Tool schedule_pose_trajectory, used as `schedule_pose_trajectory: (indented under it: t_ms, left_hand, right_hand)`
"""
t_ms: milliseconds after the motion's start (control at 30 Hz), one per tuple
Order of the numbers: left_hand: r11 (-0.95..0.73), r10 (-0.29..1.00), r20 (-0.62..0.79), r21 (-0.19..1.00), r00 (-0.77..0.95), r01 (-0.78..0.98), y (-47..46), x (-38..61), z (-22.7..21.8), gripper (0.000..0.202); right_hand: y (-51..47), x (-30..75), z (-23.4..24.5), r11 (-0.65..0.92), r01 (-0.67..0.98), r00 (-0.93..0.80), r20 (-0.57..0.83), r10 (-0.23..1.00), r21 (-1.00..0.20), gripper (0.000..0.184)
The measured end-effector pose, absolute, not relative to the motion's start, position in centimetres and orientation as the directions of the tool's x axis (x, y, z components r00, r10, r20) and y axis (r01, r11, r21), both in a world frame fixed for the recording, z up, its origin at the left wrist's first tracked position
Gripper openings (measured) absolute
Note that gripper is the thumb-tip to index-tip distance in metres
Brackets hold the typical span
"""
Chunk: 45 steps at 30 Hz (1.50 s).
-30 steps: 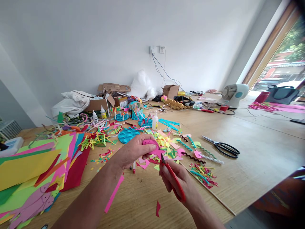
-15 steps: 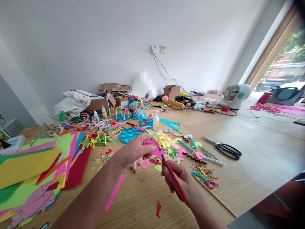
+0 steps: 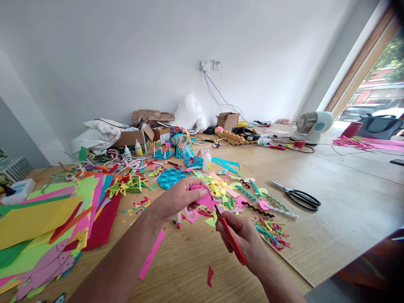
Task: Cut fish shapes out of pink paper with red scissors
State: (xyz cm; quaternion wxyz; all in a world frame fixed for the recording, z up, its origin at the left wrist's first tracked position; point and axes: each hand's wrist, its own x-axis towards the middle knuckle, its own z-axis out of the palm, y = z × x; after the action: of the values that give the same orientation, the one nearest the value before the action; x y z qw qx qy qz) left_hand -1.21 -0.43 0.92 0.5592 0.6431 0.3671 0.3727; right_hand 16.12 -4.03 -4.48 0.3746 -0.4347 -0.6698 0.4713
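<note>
Red scrap (image 3: 210, 276) lies alone on the wooden surface (image 3: 179, 265), nearer the wearer than the right hand (image 3: 238, 237); pink strip (image 3: 152, 254) just right of the left forearm, below the left hand (image 3: 176, 198). Mauve fish cutouts (image 3: 47, 269) well to the left of both hands, on the near end of a spread of coloured sheets (image 3: 41, 219). Right hand closed round the grips of red-handled scissors (image 3: 232, 242), blades pointing up and away. Left hand pinching a pink fish cutout (image 3: 206, 203), thumb on top; the cutout sits in front of and left of the right hand, its tail end at the scissor tips. Whether the blades bite the paper, cannot tell. Right of the right hand: thin stick (image 3: 293, 267) and a heap of clippings (image 3: 274, 233); farther out that way, black-handled scissors (image 3: 304, 200). Beyond the fingers, mixed paper offcuts (image 3: 216, 185), with twisted fuzzy stems (image 3: 257, 208) to their right. Past the left hand, blue moulded piece (image 3: 170, 179); behind it to the right, glue bottle (image 3: 206, 162). Farthest off: white fan (image 3: 312, 126) to the right, cardboard box (image 3: 227, 120) roughly straight ahead, against the wall.
</note>
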Motion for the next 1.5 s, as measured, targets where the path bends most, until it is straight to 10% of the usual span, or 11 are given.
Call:
schedule_pose_trajectory:
  t_ms: [600,1500]
  left_hand:
    - [0.02,0.928,-0.004,0.999,0.372,-0.04,-0.9,0.6,0.4,0.014]
    - [0.005,0.917,-0.001,1.0,0.398,-0.009,-1.2,0.8,0.4,0.017]
  right_hand:
    - [-4.1,14.4,-6.6,0.042,-0.253,-0.338,0.129,0.932,-0.967,0.04]
    - [-4.2,14.8,-6.7,0.059,-0.2,-0.309,0.12,0.943,-0.978,0.041]
